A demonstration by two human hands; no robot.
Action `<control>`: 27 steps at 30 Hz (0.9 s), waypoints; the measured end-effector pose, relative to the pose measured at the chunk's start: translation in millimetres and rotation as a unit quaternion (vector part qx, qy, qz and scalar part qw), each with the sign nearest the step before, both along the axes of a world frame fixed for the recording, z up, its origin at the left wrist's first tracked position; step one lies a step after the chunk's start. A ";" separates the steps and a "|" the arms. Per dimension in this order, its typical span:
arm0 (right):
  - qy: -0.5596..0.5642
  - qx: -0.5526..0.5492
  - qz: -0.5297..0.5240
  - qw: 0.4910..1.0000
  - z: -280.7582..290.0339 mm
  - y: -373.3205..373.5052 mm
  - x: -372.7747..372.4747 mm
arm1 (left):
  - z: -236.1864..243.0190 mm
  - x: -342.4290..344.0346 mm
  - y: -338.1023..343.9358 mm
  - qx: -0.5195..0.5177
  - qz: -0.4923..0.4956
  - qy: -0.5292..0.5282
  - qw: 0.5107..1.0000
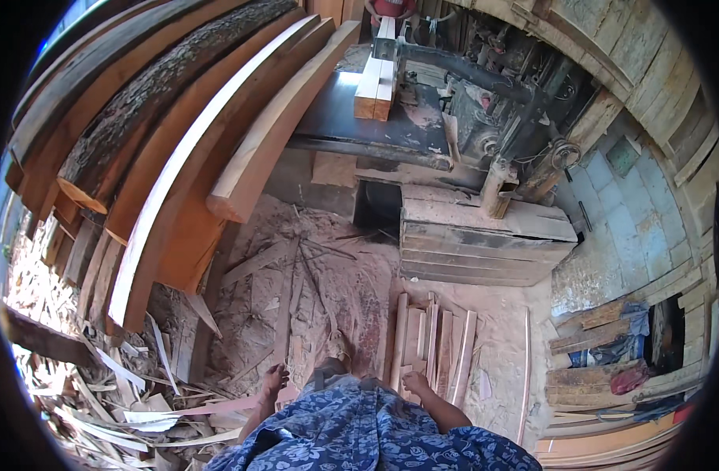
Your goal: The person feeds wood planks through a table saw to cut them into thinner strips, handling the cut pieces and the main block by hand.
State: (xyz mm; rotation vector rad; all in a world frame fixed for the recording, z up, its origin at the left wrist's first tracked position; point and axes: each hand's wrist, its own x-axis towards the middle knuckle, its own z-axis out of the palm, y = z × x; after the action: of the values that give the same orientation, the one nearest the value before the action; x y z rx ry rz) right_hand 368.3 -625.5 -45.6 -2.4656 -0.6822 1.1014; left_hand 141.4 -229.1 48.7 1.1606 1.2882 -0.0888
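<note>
My left hand (274,381) hangs at the bottom centre with loosely curled fingers, slightly apart and holding nothing I can see. My right hand (416,384) hangs on the other side of my body, fingers curled, with no object visible in it. Beside my right hand, several narrow planks (463,349) lie on the dusty floor (493,330). Long sticks and offcuts (289,282) are scattered in front of my feet. Ahead, a black sawing machine table (328,118) bears two squared pale timbers (373,94) side by side, set against an upright machine part.
Long boards and bark-edged slabs (171,141) are stacked high at the left, above heaped scrap (100,392). A co-worker in red (398,8) stands beyond the machine. A dusty wooden box (485,243) is below the machinery. Tiles (626,212) and stacked lumber (603,408) are at the right.
</note>
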 end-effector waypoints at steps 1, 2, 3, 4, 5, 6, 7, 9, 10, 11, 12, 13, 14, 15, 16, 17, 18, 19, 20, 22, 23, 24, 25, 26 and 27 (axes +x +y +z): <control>-0.012 0.000 0.032 0.999 -12.9 -5.1 4.8 | 5.1 27.3 15.6 0.006 -0.022 -0.010 1.000; 0.063 0.004 -0.100 0.993 -11.7 5.3 11.5 | 6.3 52.9 32.3 0.009 -0.038 -0.021 0.999; 0.118 0.018 -0.248 0.961 -10.6 11.0 17.1 | 8.3 85.3 45.6 0.011 -0.063 -0.034 0.997; 0.145 0.012 -0.311 0.939 19.4 41.1 23.5 | 6.5 99.2 60.8 0.020 -0.068 -0.039 0.997; 0.172 0.001 -0.370 0.913 48.6 71.6 32.2 | 12.1 112.3 74.4 0.029 -0.074 -0.042 0.996; 0.162 0.020 -0.381 0.910 54.5 84.3 41.9 | 20.5 135.1 84.7 0.032 -0.093 -0.048 0.994; 0.164 0.025 -0.374 0.913 57.6 97.1 53.1 | 24.5 154.6 95.3 0.038 -0.112 -0.057 0.991; 0.169 0.034 -0.353 0.920 73.4 129.0 76.8 | 21.2 185.4 118.8 0.046 -0.130 -0.069 0.988; 0.083 -0.017 -0.291 0.953 84.0 148.8 89.3 | 20.5 200.2 129.6 0.055 -0.128 -0.068 0.988; 0.065 -0.015 -0.267 0.961 77.7 154.6 99.7 | 23.3 220.2 135.1 0.060 -0.131 -0.072 0.987; 0.048 -0.014 -0.243 0.969 69.8 161.3 111.5 | 29.7 237.3 137.6 0.061 -0.131 -0.076 0.987; 0.031 -0.013 -0.218 0.975 62.8 165.4 123.9 | 28.2 252.4 139.3 0.052 -0.131 -0.076 0.987; 0.046 -0.012 -0.201 0.978 63.8 172.3 138.2 | 25.9 262.4 143.0 0.046 -0.124 -0.075 0.988; 0.051 -0.018 -0.208 0.977 65.4 178.6 149.8 | 23.7 272.5 146.3 0.041 -0.118 -0.073 0.990; 0.056 -0.025 -0.215 0.975 67.1 185.1 161.1 | 21.5 282.4 148.2 0.031 -0.110 -0.079 0.990; 0.059 -0.033 -0.222 0.973 68.6 190.2 177.1 | 19.8 293.3 151.1 0.026 -0.114 -0.065 0.991; 0.066 -0.036 -0.207 0.976 65.3 193.6 193.9 | 18.4 304.2 153.8 0.021 -0.117 -0.050 0.992; 0.073 -0.039 -0.190 0.978 63.3 196.4 210.1 | 16.8 316.2 156.7 0.017 -0.119 -0.035 0.992; 0.080 -0.043 -0.175 0.980 60.4 198.3 226.4 | 15.1 331.2 159.7 0.019 -0.122 -0.030 0.992; 0.056 -0.022 -0.175 0.983 40.0 199.7 261.9 | 17.7 372.6 168.1 0.027 -0.140 -0.029 0.989; 0.047 -0.012 -0.172 0.984 32.7 199.5 278.7 | 17.9 390.2 170.7 0.030 -0.145 -0.027 0.989; 0.081 -0.017 -0.189 0.979 43.9 213.2 300.4 | 18.2 405.2 178.6 0.052 -0.131 -0.055 0.988; 0.116 -0.023 -0.204 0.972 55.5 227.4 319.9 | 17.9 421.8 187.6 0.067 -0.125 -0.063 0.988; 0.150 -0.033 -0.220 0.963 77.2 245.7 340.0 | 23.9 441.4 196.6 0.080 -0.119 -0.068 0.987; 0.129 0.009 -0.249 0.960 44.6 235.7 354.5 | 40.3 477.4 199.1 0.086 -0.131 -0.077 0.985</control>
State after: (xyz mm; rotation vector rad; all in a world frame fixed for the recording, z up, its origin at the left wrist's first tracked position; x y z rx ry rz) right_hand 722.8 -389.7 -1.0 -2.2352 0.0139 1.1624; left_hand 618.8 -30.1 89.0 1.4551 1.0162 -0.0803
